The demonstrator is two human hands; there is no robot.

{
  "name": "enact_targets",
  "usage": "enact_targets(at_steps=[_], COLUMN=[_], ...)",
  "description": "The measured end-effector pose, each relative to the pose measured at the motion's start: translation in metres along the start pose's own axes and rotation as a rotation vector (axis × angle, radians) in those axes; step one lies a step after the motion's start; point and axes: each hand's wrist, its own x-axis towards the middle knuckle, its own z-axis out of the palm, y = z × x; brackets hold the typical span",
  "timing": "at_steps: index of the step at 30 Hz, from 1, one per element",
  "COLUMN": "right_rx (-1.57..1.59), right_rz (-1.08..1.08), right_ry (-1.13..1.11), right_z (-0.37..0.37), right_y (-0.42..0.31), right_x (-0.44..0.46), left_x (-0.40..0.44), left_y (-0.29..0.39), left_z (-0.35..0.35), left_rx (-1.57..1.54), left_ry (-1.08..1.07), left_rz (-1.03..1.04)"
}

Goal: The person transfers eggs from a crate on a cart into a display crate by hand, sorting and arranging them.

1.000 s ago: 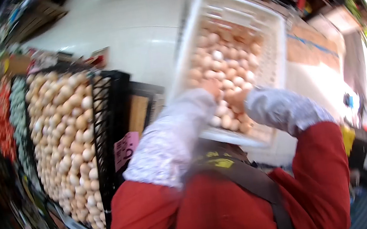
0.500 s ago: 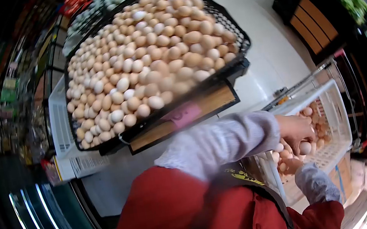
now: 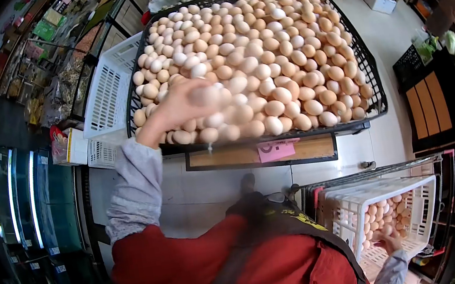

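Beside the body, the right hand [image 3: 391, 242] is among eggs [image 3: 384, 210] in the white crate [image 3: 351, 213]; I cannot tell if its fingers hold any, but hard pressing could crack shells. Farther, above the near left corner of the black crate [image 3: 373, 76], the left hand [image 3: 177, 103] has fingers curled around an egg [image 3: 203, 95]; a loose hold could drop it onto the heaped eggs [image 3: 269, 49] beyond, cracking several.

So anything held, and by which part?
Left hand: brown oval egg, apparently by its sides, blurred. Right hand: among light-brown eggs in white plastic crate; hold unclear.
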Motion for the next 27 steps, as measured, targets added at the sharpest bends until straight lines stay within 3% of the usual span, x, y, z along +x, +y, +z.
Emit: enact_targets(at_steps=[3,5,8,12,16,18,22,24,27], right_rx=[0.234,0.283,0.23,0.007,-0.097,-0.222,-0.604,-0.726,-0.97], right_rz=[-0.304,-0.473,-0.633,-0.706,-0.598,-0.578,-0.777,-0.709,-0.803], right_ry=[0.064,0.076,0.054,-0.179,-0.416,-0.651,-0.634,-0.759,-0.739], right_z=[-0.026,-0.031,0.014,0.14,0.275,0.332,0.452,0.522,0.585], right_y=[-0.024,-0.05,-0.129,-0.232,-0.304,-0.334,-0.373,-0.394,-0.408], right_x=[-0.017,-0.024,-0.041,-0.052,-0.04,-0.02,0.028,0.011,0.032], left_x=[0.001,0.016,0.035,0.055,0.06,0.061,0.056,0.052,0.045], left_y=[-0.048,-0.078,-0.101,-0.129,-0.136,-0.141,-0.131,-0.137,-0.147], left_z=[-0.05,-0.073,-0.089,-0.093,-0.097,-0.1,-0.099,-0.095,-0.087], left_rx=[0.1,0.211,0.37,0.576,0.607,0.617,0.658,0.661,0.688], left_ry=[0.113,0.142,0.149,0.162,0.105,0.051,-0.004,0.035,0.112], left_rz=[-0.127,-0.104,-0.149,-0.258,-0.27,-0.265,-0.266,-0.243,-0.196])
